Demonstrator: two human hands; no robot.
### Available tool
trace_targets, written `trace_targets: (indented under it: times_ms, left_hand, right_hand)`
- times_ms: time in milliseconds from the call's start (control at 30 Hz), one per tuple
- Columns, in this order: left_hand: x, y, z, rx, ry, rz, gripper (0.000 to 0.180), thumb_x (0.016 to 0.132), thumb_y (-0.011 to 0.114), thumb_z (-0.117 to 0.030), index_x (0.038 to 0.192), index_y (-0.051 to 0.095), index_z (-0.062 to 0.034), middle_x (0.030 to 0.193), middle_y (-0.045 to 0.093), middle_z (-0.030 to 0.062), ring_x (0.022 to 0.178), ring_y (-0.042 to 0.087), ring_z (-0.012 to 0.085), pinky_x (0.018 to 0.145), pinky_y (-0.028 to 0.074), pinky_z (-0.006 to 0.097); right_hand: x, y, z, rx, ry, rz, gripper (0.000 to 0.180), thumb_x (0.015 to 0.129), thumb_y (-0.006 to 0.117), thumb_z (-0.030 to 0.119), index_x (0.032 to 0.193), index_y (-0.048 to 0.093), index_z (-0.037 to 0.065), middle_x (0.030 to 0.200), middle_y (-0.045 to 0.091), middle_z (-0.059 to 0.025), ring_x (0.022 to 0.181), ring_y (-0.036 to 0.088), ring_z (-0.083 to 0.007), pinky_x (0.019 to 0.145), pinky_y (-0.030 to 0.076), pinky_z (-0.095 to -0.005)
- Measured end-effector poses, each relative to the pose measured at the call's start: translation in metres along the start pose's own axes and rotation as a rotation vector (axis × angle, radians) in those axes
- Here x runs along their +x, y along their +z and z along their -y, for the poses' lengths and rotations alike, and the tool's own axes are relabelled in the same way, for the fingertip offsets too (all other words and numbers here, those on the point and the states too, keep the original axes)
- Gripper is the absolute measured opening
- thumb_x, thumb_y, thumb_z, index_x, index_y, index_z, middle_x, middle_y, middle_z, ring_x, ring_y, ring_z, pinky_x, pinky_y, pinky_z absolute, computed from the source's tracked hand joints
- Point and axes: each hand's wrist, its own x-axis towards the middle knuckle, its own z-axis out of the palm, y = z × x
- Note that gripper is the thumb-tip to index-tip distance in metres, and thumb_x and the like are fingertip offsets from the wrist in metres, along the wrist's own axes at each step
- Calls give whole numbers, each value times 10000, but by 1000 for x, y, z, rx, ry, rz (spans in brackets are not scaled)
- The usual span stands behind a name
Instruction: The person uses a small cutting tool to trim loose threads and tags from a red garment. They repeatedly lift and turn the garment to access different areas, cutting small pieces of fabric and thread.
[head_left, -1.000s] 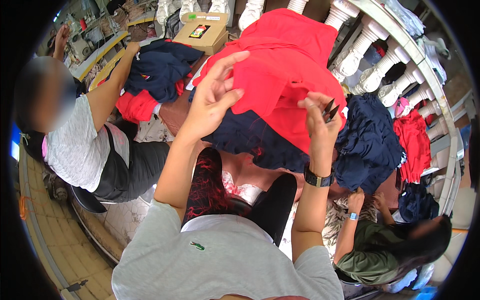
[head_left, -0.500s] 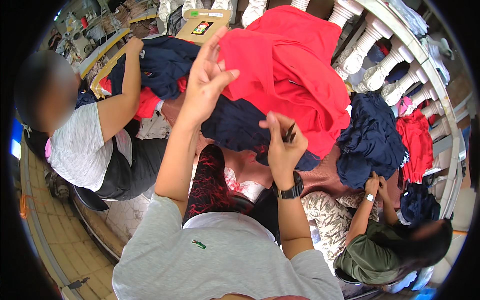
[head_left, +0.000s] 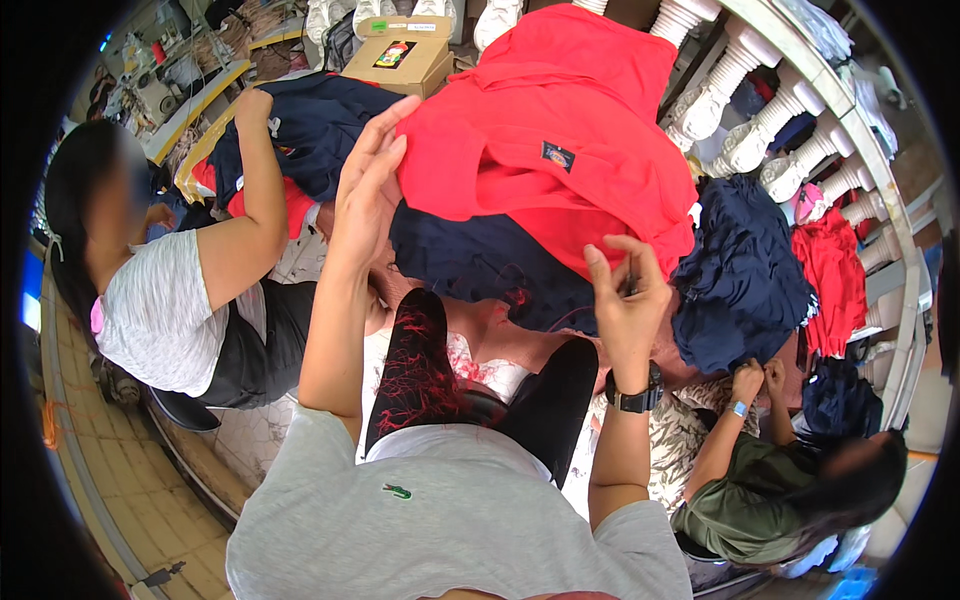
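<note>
A large red garment (head_left: 600, 120) lies heaped over the pile in front of me, with a small dark label (head_left: 558, 157) facing up. My left hand (head_left: 368, 190) is at the garment's left edge, fingers stretched out and apart, palm turned toward the cloth. Just below the garment's lower right edge is my right hand (head_left: 632, 305), its fingers curled round a small dark tool (head_left: 632, 284) that is mostly hidden. Navy cloth (head_left: 470, 255) lies beneath the red garment, with loose red threads on it.
Navy garments (head_left: 310, 115) lie at the left by a seated co-worker (head_left: 165, 300). On the right, another co-worker (head_left: 760, 500) handles a navy heap (head_left: 740, 270). An open cardboard box (head_left: 405, 60) stands behind. White ribbed posts (head_left: 740, 85) line the table's far right rim.
The red garment has shifted and spread to the left, and its label has come into view. My left hand has moved left and down; my right hand has moved right and slightly down.
</note>
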Motion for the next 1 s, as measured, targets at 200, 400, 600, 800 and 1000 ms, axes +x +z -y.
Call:
trace_targets:
  times_ms: [200,400,600,800,1000]
  left_hand:
    - [-21,-27,11,107,-62,21,374,1077,430,-200,1364,528,20,1357,564,100,1318,498,165,1133,344,314]
    - [-33,-14,9,118,-49,-1,425,1081,426,-271,1387,488,19,1396,527,119,1339,480,197,1155,315,331]
    - [-43,23,10,51,-95,239,597,1090,363,-450,1469,396,11,1426,491,168,1310,506,246,1133,364,375]
    - [-46,41,16,231,-93,227,622,1032,530,-407,1477,364,-6,1366,534,173,1245,552,240,1040,426,375]
    - [-38,-2,68,1382,378,320,488,873,747,-118,1327,577,-74,1400,544,148,1332,471,313,1091,371,470]
  right_hand:
    - [4,-12,-12,-109,-8,-70,258,844,811,60,1068,687,31,636,529,31,527,364,-22,474,260,-237]
    - [-4,-12,-6,7,133,273,236,836,823,86,1048,732,35,776,678,21,563,370,4,489,260,-207]
    - [-7,30,25,363,113,256,247,870,805,112,1081,717,17,791,625,62,630,396,23,508,259,-187]
    - [4,41,26,539,201,161,162,905,787,137,990,672,59,838,538,82,634,361,5,534,246,-185]
    - [39,-8,27,771,98,-254,161,938,671,99,1012,529,119,624,350,71,426,295,-33,413,175,-241]
